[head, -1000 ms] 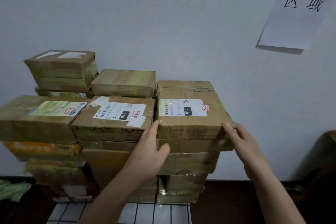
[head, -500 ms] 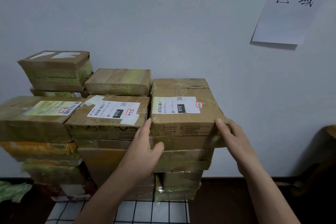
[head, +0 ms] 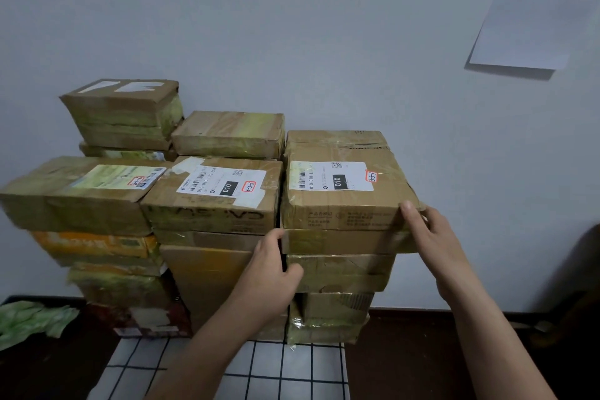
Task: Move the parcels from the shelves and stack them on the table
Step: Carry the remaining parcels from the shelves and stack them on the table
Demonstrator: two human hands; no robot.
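Two bare hands reach across a white cloth (head: 266, 367) ruled in a dark grid toward parcels stacked against a pale wall (head: 292, 26). The left hand (head: 269, 273) presses into the gap between the two nearest stacks, its fingers tucked at the left edge of the right-hand stack, just under the top box (head: 344, 185); its grip is hidden there and cannot be told. The right hand (head: 435, 243) lies flat-fingered and spread against the box's right front corner, touching it, clasping nothing.

The top box is creased brown cardboard under glossy tape, with small printed text on its front face. Its white label carries a barcode, "010-010", a black "010" block, a QR code and a red-ringed handwritten tag reading about "3-3-1". It rests on four flatter cartons.

Beside it, touching, the middle box (head: 211, 201) bears a similar label with "010" and a tag reading about "3-3-6". The left box (head: 74, 201) wears a green-tinted label too blurred to read, above an orange carton (head: 94, 245).

Behind stand two smaller taped boxes (head: 227, 133), and one on the left (head: 123, 110) showing torn white label scraps.

A paper sheet (head: 539, 10) on the wall reads "区域". Crumpled green wrapping (head: 32, 318) lies low left.
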